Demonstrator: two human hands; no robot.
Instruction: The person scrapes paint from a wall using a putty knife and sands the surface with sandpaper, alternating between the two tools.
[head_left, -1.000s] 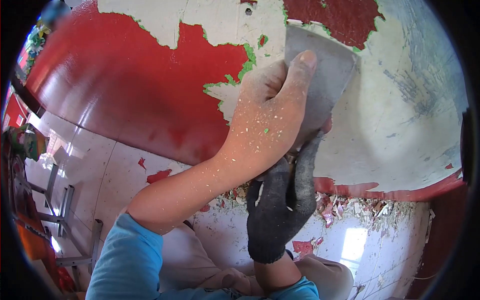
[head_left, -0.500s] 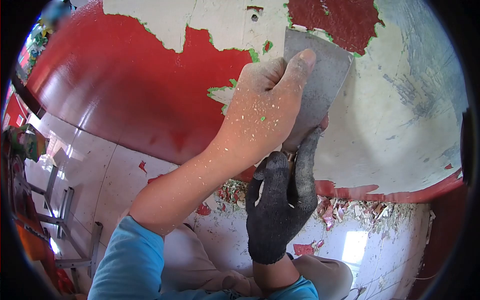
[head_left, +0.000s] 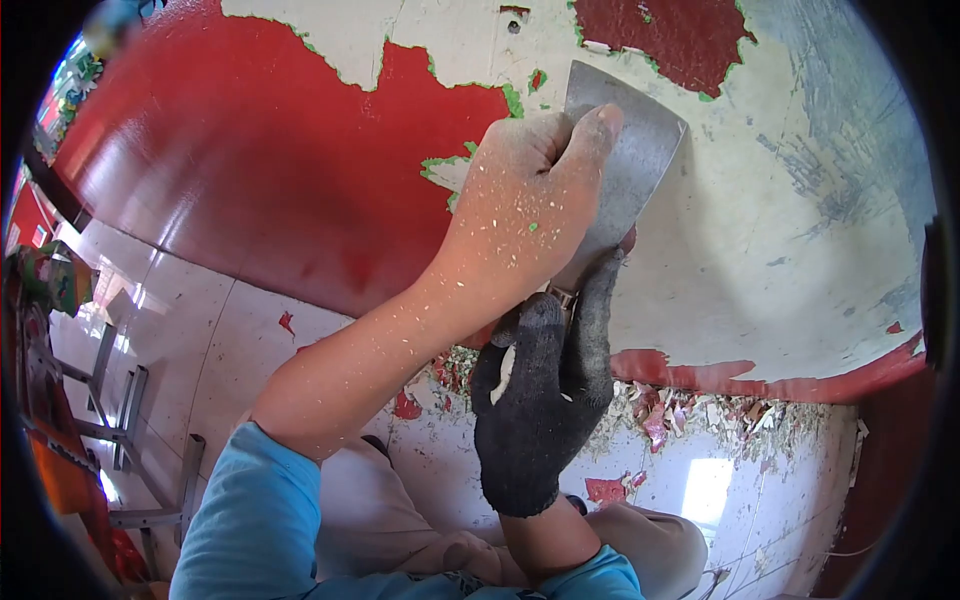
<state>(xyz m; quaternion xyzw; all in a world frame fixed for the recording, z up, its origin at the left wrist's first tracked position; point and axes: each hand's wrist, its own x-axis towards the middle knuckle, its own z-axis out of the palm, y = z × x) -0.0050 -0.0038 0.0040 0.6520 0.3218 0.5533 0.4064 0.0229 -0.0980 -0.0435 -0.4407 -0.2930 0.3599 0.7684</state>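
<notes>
A wide metal paint scraper (head_left: 630, 150) lies against the curved, partly stripped surface (head_left: 740, 260), its blade edge up and to the right. My bare left hand (head_left: 535, 190), dusted with pale flakes, grips the blade, thumb flat on its face. Below it, my right hand (head_left: 545, 390) in a black knit glove is wrapped round the scraper's handle, which the glove mostly hides. Just above the blade is a patch of dark red paint (head_left: 665, 40) with green-tinged edges. A large area of glossy red paint (head_left: 300, 170) spreads left of my hands.
Paint chips and shavings (head_left: 700, 415) lie along the foot of the surface on the white tiled floor (head_left: 240, 330). A metal folding frame (head_left: 130, 420) stands at the left, near artificial-looking flowers (head_left: 75, 90). My bent knees are below my hands.
The scraper has drawn back slightly, down and left, so its edge sits apart from the dark red patch. Both hands moved with it and keep their hold.
</notes>
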